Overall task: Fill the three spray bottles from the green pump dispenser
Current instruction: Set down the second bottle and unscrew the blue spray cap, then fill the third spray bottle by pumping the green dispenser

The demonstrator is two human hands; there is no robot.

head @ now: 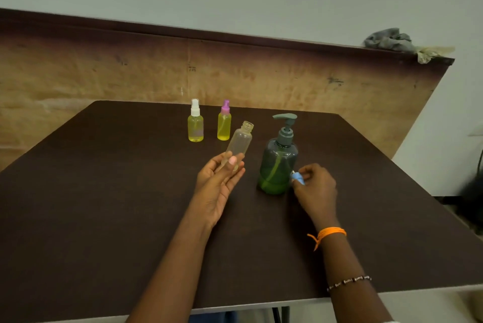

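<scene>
From above the dark table (104, 205), the left hand (217, 186) grasps an uncapped, empty clear bottle (239, 143), tilted with its open neck pointing up and away. The right hand (315, 186) pinches a small blue spray cap (298, 177) just beside the base of the green pump dispenser (278, 163), which stands upright. Behind them stand two capped bottles of yellow liquid, one with a white top (195, 124), one with a pink top (224, 124).

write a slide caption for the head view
Left hand tilts the empty uncapped bottle beside the green pump dispenser; right hand holds its blue cap.
</scene>
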